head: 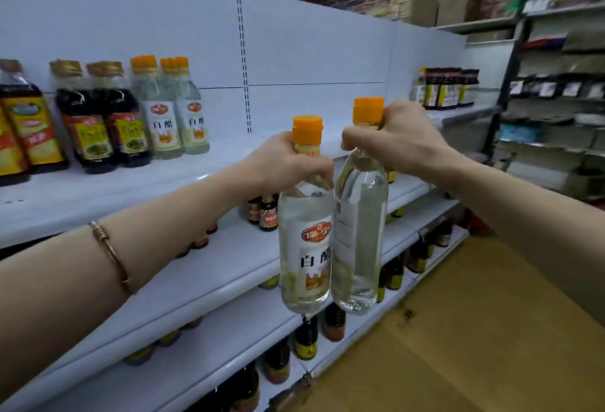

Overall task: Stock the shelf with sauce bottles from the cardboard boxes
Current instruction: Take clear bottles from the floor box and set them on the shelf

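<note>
Left hand point(288, 162) and right hand point(396, 139) are each gripping a clear, orange-capped plastic bottle's neck, left bottle point(306, 248) and right bottle point(360, 231) hanging touching before the white shelf point(131, 182).

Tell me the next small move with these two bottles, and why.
Probably carry both to the top shelf and stand them beside the matching orange-capped bottles: the left hand and right hand each grip one clear bottle by the neck, and bare shelf lies right of that row.

Both arms outstretched, fingers point(314, 173) curled
</note>
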{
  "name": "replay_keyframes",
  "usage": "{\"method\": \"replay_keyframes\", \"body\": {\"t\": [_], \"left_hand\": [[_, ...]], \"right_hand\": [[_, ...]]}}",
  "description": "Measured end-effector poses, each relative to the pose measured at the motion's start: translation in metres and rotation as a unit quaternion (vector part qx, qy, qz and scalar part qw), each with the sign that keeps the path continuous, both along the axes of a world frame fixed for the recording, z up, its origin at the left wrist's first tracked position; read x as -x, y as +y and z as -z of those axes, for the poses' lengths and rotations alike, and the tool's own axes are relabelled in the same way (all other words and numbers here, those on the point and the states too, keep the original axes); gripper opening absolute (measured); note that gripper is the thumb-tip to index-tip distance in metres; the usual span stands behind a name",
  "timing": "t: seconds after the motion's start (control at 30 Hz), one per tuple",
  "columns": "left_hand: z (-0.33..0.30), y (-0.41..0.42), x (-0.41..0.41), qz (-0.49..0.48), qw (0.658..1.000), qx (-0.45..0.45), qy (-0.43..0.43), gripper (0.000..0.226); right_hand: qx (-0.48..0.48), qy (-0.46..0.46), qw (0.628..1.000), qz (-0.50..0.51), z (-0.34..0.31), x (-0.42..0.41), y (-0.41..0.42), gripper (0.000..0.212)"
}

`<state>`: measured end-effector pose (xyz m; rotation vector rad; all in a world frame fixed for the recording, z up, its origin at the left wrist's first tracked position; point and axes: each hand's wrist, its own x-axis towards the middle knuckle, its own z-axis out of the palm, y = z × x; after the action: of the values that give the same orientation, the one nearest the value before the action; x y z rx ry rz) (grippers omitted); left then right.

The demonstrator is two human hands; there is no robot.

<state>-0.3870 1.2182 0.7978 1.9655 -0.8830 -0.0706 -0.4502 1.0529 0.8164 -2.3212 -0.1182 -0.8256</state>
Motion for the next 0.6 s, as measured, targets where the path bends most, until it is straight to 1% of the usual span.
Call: {"method": "replay_keyframes", "body": {"t": [0.07,0.17,0.27,0.33,0.37,0.43,0.53,0.6], "left_hand": [[-0.003,-0.012,-0.015,-0.010,1.000,-0.006,-0.011,0.011],[-0.008,-0.026,-0.044,-0.023,0.999,-0.008,-0.023,0.020],[-0.020,-0.032,-0.076,-0.035,0.999,0.006,-0.018,0.019],[-0.031,-0.035,-0.095,-0.048,0.999,0.002,-0.023,0.027],[-0.036,-0.036,-0.104,-0.055,0.998,0.000,-0.030,0.024],[-0.047,-0.037,-0.123,-0.066,0.997,0.001,-0.048,0.014],[-0.059,-0.038,-0.147,-0.090,0.994,0.011,-0.060,0.014],[-0.066,-0.038,-0.166,-0.104,0.992,0.003,-0.065,0.010]], "right_hand": [[-0.006,0.001,1.000,-0.012,-0.005,-0.017,-0.013,0.039],[0.001,-0.009,1.000,-0.030,-0.015,-0.047,-0.026,0.038],[-0.004,-0.010,0.999,-0.048,-0.029,-0.083,-0.035,0.028],[-0.012,-0.013,0.999,-0.049,-0.038,-0.109,-0.042,0.023],[-0.014,-0.017,0.998,-0.050,-0.042,-0.122,-0.044,0.022],[-0.011,-0.032,0.998,-0.052,-0.049,-0.149,-0.046,0.022],[-0.014,-0.041,0.997,-0.066,-0.062,-0.189,-0.044,0.029],[-0.015,-0.043,0.996,-0.082,-0.069,-0.217,-0.044,0.031]]}}
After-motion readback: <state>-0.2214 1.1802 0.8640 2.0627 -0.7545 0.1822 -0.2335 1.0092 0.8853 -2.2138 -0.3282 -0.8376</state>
